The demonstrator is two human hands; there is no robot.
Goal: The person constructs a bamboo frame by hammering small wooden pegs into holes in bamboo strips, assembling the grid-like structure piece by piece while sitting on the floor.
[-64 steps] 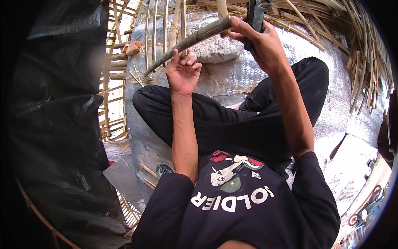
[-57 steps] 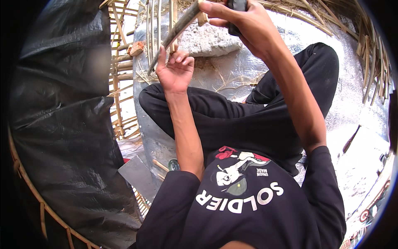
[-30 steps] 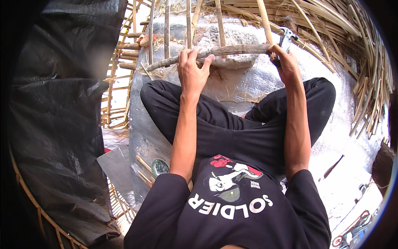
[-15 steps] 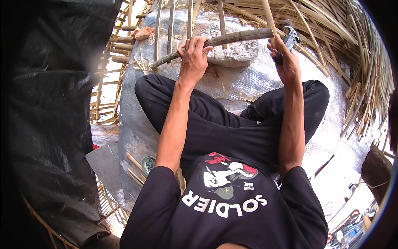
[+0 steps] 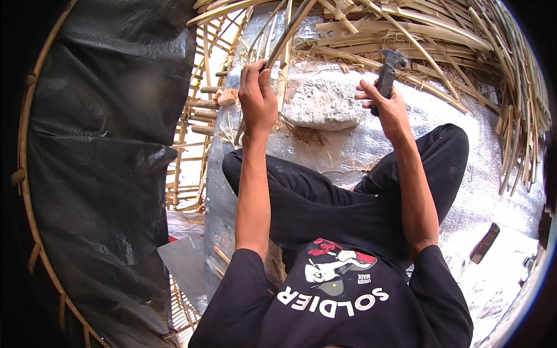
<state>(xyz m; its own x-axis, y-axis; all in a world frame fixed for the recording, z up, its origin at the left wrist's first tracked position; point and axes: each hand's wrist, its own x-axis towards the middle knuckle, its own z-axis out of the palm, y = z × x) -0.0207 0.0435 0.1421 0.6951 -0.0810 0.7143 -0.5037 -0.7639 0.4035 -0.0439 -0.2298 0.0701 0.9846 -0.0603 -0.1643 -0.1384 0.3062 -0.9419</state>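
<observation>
My left hand [image 5: 258, 107] is closed round a dark wooden bar [image 5: 288, 33], which slants up to the right and out past the top edge. Thin slats beside the bar are partly hidden by the hand. In my right hand [image 5: 390, 113] is a compact hammer-like tool [image 5: 385, 84], with a black handle and a dark metal head pointing up. Some fingers of that hand stick out from the handle. Between the two hands, and apart from both, a rough grey stone block [image 5: 324, 104] lies on the silvery sheet [image 5: 325, 152].
Split bamboo strips [image 5: 418, 37] are heaped at the far side and along the right. A black tarp [image 5: 98, 174] hangs at the left beside a bamboo lattice [image 5: 184, 159]. An orange brick piece [image 5: 226, 97] lies near the lattice. At right lies a dark wooden block [image 5: 484, 243].
The bar has swung from nearly level to steeply slanted, and its right end has left my right hand's side. My right hand, still with the tool, has lowered slightly. The view has shifted left.
</observation>
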